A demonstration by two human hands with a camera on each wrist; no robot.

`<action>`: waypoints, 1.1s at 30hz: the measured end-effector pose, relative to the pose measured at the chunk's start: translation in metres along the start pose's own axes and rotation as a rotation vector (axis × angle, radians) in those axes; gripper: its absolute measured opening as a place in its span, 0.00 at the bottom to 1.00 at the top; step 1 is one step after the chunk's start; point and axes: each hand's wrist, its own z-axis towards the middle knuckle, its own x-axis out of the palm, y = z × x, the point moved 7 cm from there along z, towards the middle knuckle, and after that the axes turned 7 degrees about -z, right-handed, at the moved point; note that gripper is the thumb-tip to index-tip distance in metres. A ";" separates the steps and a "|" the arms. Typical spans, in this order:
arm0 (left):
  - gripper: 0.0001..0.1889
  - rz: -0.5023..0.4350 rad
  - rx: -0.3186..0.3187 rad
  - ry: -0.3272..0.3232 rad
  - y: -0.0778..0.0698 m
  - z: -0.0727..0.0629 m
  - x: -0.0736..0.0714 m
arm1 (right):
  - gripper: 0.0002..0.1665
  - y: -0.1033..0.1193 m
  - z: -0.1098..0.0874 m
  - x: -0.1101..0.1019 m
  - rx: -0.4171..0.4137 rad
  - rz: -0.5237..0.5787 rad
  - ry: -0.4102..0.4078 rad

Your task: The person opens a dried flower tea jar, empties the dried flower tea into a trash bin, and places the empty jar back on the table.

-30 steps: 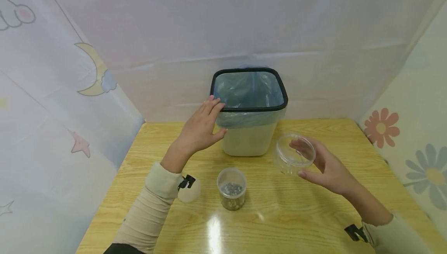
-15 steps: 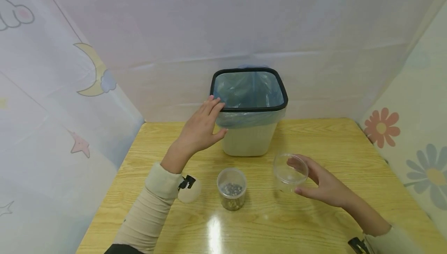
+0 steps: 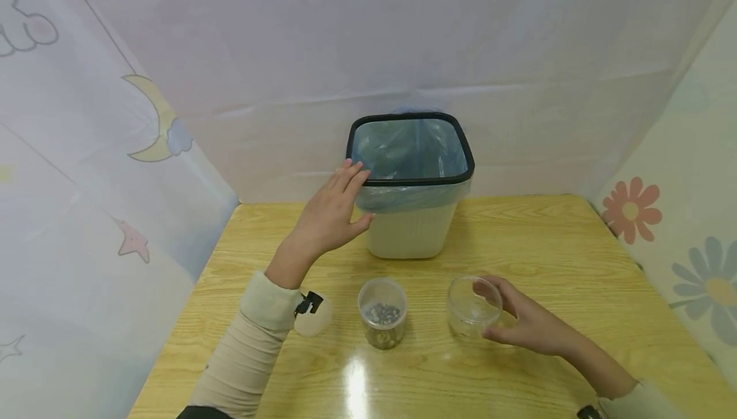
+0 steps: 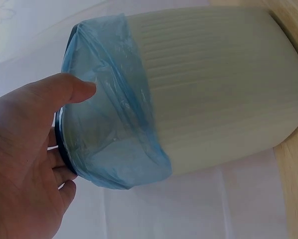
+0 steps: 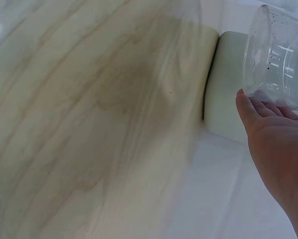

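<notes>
My left hand (image 3: 325,217) rests its fingers on the black rim (image 3: 414,181) at the near left corner of a trash bin (image 3: 407,235). Its thumb points out in front of the blue bag (image 4: 106,114) folded over that rim; in the left wrist view the fingertips are partly hidden behind it. My right hand (image 3: 535,323) holds a clear round plastic container (image 3: 473,307) between thumb and fingers, low over the table's right half. Dark specks cling to the container's wall in the right wrist view. Whether it touches the table I cannot tell.
A translucent tub (image 3: 382,313) with small grey bits inside stands on the wooden table (image 3: 276,380) in front of the bin. Beside my left cuff lies a pale round disc (image 3: 313,320), partly covered. Printed cloth (image 3: 288,35) hangs behind and along both sides.
My right hand has brought the clear container down and toward me, slightly left, away from the bin's right side. The left hand has stayed at the rim.
</notes>
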 end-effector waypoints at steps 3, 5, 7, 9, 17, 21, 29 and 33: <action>0.42 -0.002 -0.002 0.001 0.000 0.000 0.000 | 0.45 -0.006 -0.002 0.000 0.032 -0.067 -0.019; 0.42 -0.002 -0.003 -0.001 0.000 0.000 0.001 | 0.46 -0.010 -0.004 0.000 0.055 -0.100 -0.026; 0.42 -0.002 -0.003 -0.002 0.000 0.000 0.000 | 0.47 -0.014 -0.006 0.002 0.070 -0.129 -0.025; 0.42 -0.002 -0.004 -0.001 0.000 0.000 0.001 | 0.48 -0.017 -0.007 0.003 0.077 -0.149 -0.028; 0.42 0.001 -0.004 0.007 0.001 0.001 0.001 | 0.54 -0.034 -0.008 0.009 0.077 -0.198 -0.028; 0.42 0.003 -0.001 0.003 0.000 0.001 0.001 | 0.55 -0.037 -0.009 0.010 0.087 -0.202 -0.030; 0.42 0.004 0.003 -0.007 -0.001 0.000 0.001 | 0.56 -0.039 -0.011 0.010 0.105 -0.252 0.014; 0.42 0.002 0.005 -0.010 -0.001 0.000 0.000 | 0.57 -0.040 -0.011 0.010 0.104 -0.248 0.027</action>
